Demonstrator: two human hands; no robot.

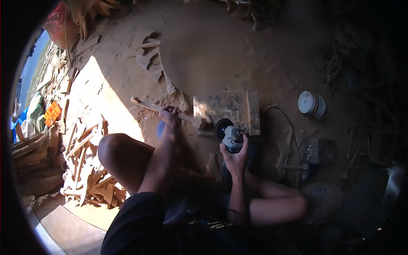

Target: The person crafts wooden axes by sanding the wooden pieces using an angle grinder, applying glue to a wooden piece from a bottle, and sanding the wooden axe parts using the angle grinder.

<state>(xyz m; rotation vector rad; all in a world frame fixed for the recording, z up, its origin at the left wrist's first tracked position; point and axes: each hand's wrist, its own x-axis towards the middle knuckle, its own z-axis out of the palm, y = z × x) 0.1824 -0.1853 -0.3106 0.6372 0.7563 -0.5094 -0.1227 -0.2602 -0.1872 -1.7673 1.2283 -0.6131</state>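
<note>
My left hand (pixel 170 115) is closed around a long, pale wooden piece (pixel 146 104) with a thicker, shaped far end. That thicker end rests at the left edge of a worn wooden board (pixel 212 104) on the ground. In my right hand (pixel 235 159) is an angle grinder (pixel 233 138), gripped around its body. Its dark round disc (pixel 222 127) sits over the board's front edge, just right of the wooden piece's thick end. Whether disc and wood touch, or the disc spins, I cannot tell.
Several cut wooden pieces (pixel 153 59) lie on the dusty ground beyond my left hand. A heap of wood offcuts (pixel 91 170) is by my left knee. To the right are a white bucket (pixel 312 105), a black cord (pixel 285 117) and a fan (pixel 323 202).
</note>
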